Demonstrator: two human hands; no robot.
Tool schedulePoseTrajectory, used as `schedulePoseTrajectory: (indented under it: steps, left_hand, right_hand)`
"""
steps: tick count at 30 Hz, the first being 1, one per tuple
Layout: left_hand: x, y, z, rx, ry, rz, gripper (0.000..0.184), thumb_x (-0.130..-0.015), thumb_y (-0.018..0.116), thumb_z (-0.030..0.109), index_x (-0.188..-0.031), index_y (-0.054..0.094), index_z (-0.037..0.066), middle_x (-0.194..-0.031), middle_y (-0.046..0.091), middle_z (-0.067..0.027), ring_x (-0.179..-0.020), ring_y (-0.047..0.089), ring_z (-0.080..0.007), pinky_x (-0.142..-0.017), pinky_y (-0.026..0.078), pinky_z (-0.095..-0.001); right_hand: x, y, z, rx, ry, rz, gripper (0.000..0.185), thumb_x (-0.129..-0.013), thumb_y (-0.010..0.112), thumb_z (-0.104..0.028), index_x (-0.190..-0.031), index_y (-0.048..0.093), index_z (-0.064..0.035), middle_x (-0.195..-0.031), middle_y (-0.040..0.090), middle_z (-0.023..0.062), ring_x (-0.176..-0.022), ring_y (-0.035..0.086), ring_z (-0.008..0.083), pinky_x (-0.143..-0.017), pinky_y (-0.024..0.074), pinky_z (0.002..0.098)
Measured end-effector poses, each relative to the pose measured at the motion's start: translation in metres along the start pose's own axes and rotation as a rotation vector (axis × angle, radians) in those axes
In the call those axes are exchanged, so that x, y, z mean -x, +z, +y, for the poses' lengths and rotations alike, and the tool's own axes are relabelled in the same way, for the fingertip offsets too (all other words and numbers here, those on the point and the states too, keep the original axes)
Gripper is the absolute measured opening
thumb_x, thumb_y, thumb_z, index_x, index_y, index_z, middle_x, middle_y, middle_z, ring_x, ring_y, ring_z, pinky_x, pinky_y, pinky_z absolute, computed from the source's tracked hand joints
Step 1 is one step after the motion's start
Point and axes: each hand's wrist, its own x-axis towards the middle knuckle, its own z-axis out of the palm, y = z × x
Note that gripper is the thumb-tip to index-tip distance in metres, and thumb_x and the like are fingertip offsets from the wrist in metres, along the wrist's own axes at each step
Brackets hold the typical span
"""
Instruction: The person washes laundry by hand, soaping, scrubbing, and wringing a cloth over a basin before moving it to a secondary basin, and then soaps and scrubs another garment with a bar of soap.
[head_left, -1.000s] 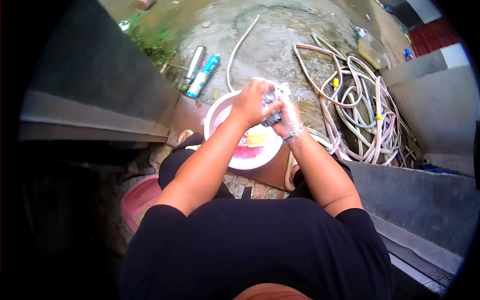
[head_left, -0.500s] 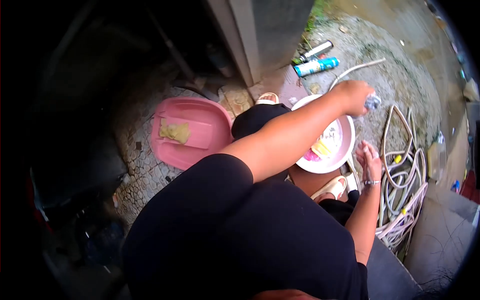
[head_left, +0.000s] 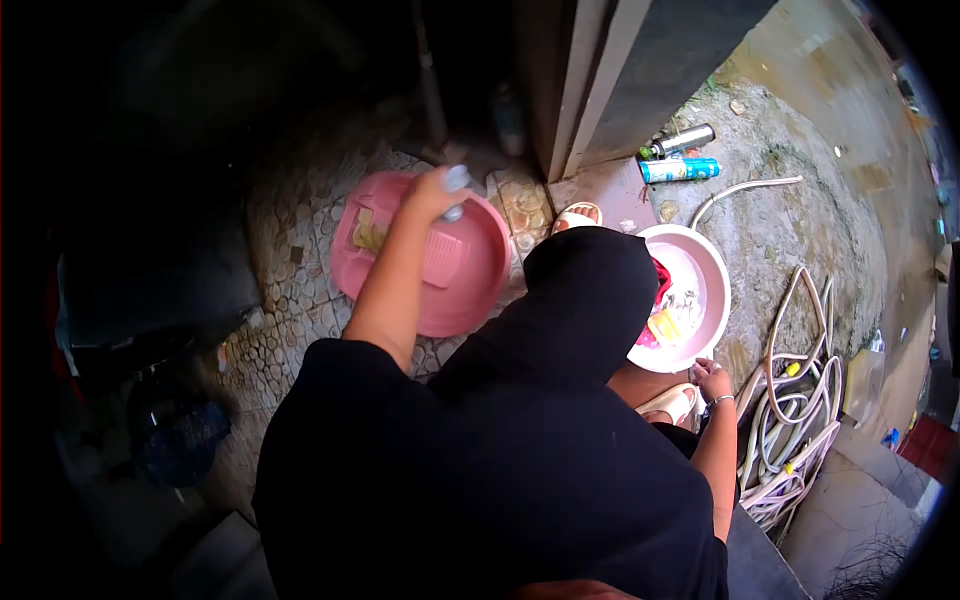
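My left hand [head_left: 432, 194] is closed around a small bunched grey-white cloth [head_left: 454, 190], held above the pink tub [head_left: 478, 285]. Inside that tub lies a yellowish cloth [head_left: 366, 235]. Near the lower rim of the round white-pink basin [head_left: 712, 325] is my right hand [head_left: 712, 380], its fingers curled; what they hold, if anything, is hidden. Within the basin are a red cloth [head_left: 661, 282], a yellow item [head_left: 664, 325] and sudsy water. My knee covers the basin's left side.
A coiled hose [head_left: 800, 410] lies on the ground at right. Beyond the basin are a blue can [head_left: 680, 170] and a metallic cylinder [head_left: 684, 140]. A door post [head_left: 572, 100] stands at the top. Patterned tiles [head_left: 300, 320] surround the tub.
My left hand has swung from beyond the basin to over the pink tub, carrying the bunched cloth. My right hand has lowered and its fingers have curled. The view has shifted leftward.
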Motion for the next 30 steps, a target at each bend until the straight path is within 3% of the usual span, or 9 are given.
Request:
schedulePoseTrajectory:
  steps: [1, 3, 6, 14, 24, 30]
  left_hand:
    - [0.009, -0.001, -0.039, 0.083, -0.073, -0.001, 0.056, -0.063, 0.075, 0.037, -0.104, 0.058, 0.002, -0.1, 0.062, -0.0181, -0.091, 0.061, -0.03, -0.08, 0.047, -0.0374]
    - [0.035, -0.023, -0.075, -0.153, -0.201, -0.032, 0.058, -0.062, 0.076, 0.036, -0.106, 0.057, 0.003, -0.101, 0.062, -0.018, -0.094, 0.06, -0.0295, -0.082, 0.047, -0.0369]
    - [0.062, -0.041, -0.118, -0.246, -0.347, 0.026, 0.059, -0.062, 0.074, 0.033, -0.11, 0.056, 0.004, -0.104, 0.061, -0.0184, -0.097, 0.059, -0.0293, -0.084, 0.046, -0.035]
    - [0.067, -0.07, -0.165, -0.182, -0.52, 0.028, 0.058, -0.066, 0.067, 0.025, -0.116, 0.051, 0.002, -0.11, 0.058, -0.0183, -0.1, 0.058, -0.0296, -0.084, 0.047, -0.0355]
    - [0.061, -0.048, -0.189, -0.221, -0.434, 0.114, 0.056, -0.067, 0.069, 0.024, -0.117, 0.052, 0.006, -0.11, 0.058, -0.0183, -0.101, 0.057, -0.0311, -0.086, 0.046, -0.0369]
    - [0.051, -0.037, -0.194, -0.196, -0.483, 0.212, 0.057, -0.071, 0.065, 0.023, -0.123, 0.047, 0.008, -0.126, 0.046, -0.0185, -0.113, 0.048, -0.0318, -0.093, 0.04, -0.0382]
  right_hand:
    - [-0.008, 0.001, 0.015, 0.054, -0.014, -0.005, 0.036, -0.082, 0.058, -0.016, -0.11, 0.054, 0.0064, -0.087, 0.063, 0.0121, -0.068, 0.057, 0.0133, -0.06, 0.047, 0.0261]
    - [-0.014, 0.004, 0.026, 0.0, 0.024, -0.034, 0.035, -0.082, 0.058, -0.016, -0.109, 0.055, 0.0059, -0.087, 0.063, 0.0118, -0.067, 0.057, 0.0129, -0.057, 0.047, 0.0259]
    - [-0.016, 0.01, 0.031, -0.066, 0.094, -0.043, 0.034, -0.082, 0.058, -0.016, -0.108, 0.056, 0.0053, -0.087, 0.063, 0.0109, -0.065, 0.057, 0.0125, -0.056, 0.0473, 0.0257]
    - [0.01, 0.05, 0.008, 0.035, 0.154, -0.024, 0.034, -0.083, 0.057, -0.017, -0.108, 0.055, 0.0054, -0.089, 0.064, 0.0118, -0.063, 0.059, 0.0133, -0.058, 0.0481, 0.025]
    - [0.034, 0.052, -0.018, 0.124, 0.158, -0.049, 0.034, -0.084, 0.057, -0.02, -0.109, 0.055, 0.0031, -0.09, 0.062, 0.0107, -0.069, 0.06, 0.0143, -0.062, 0.0498, 0.0258]
    - [0.033, 0.047, -0.03, 0.137, 0.149, -0.04, 0.036, -0.084, 0.057, -0.022, -0.108, 0.055, 0.0031, -0.089, 0.063, 0.0102, -0.07, 0.058, 0.0136, -0.063, 0.0484, 0.025]
